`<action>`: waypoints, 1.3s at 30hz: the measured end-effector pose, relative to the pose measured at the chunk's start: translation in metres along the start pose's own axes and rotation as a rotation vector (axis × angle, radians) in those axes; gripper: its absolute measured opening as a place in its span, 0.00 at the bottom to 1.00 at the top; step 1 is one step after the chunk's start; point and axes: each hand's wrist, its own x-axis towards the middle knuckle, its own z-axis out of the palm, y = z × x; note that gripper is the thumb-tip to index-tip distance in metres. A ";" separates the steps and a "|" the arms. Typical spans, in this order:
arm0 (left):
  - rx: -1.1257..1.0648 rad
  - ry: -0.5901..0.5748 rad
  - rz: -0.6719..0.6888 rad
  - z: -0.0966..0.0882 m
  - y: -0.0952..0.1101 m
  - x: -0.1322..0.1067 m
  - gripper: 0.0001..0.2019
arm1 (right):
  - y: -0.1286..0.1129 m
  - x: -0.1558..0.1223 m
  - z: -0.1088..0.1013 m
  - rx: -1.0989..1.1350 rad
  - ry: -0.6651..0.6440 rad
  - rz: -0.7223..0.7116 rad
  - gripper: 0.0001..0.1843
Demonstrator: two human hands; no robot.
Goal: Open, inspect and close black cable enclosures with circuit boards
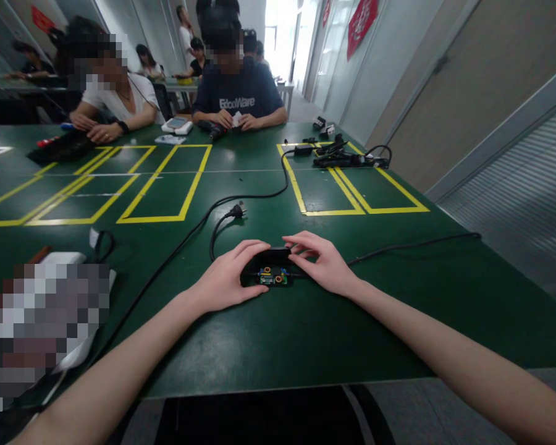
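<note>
A small black power adapter lies on the green table with its case open, showing a green circuit board with coils. My left hand curls round the adapter's left end, fingers on top and thumb at the near side. My right hand grips its right end with fingers bent over the top edge. A black cable runs off from the adapter to the right.
A loose black mains cord with a plug lies just beyond my hands. Yellow tape rectangles mark the table. More adapters and cables sit at the far right. Two people sit opposite, handling small items. A blurred object lies at my left.
</note>
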 end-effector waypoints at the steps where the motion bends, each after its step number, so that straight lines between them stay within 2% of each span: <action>1: -0.003 0.000 -0.003 0.000 0.000 0.000 0.37 | 0.000 0.000 0.000 -0.008 -0.002 -0.008 0.17; 5: -0.013 -0.002 -0.009 0.000 0.001 -0.001 0.43 | -0.003 0.000 0.000 -0.038 0.010 -0.049 0.16; 16: -0.005 -0.003 -0.006 -0.002 0.005 0.000 0.43 | -0.005 -0.001 -0.002 -0.080 0.022 -0.073 0.13; 25: -0.008 0.000 -0.015 -0.001 0.004 -0.001 0.47 | -0.003 -0.002 -0.002 -0.055 0.011 -0.050 0.12; 30: 0.021 -0.006 -0.024 -0.002 0.007 -0.001 0.45 | -0.004 -0.002 -0.005 -0.029 -0.050 -0.038 0.13; 35: 0.015 0.004 -0.005 -0.002 0.007 -0.001 0.42 | -0.010 -0.002 -0.009 0.004 -0.129 -0.113 0.12; 39: -0.019 0.009 0.025 -0.001 0.006 0.000 0.36 | -0.013 -0.002 -0.009 -0.029 -0.166 -0.199 0.07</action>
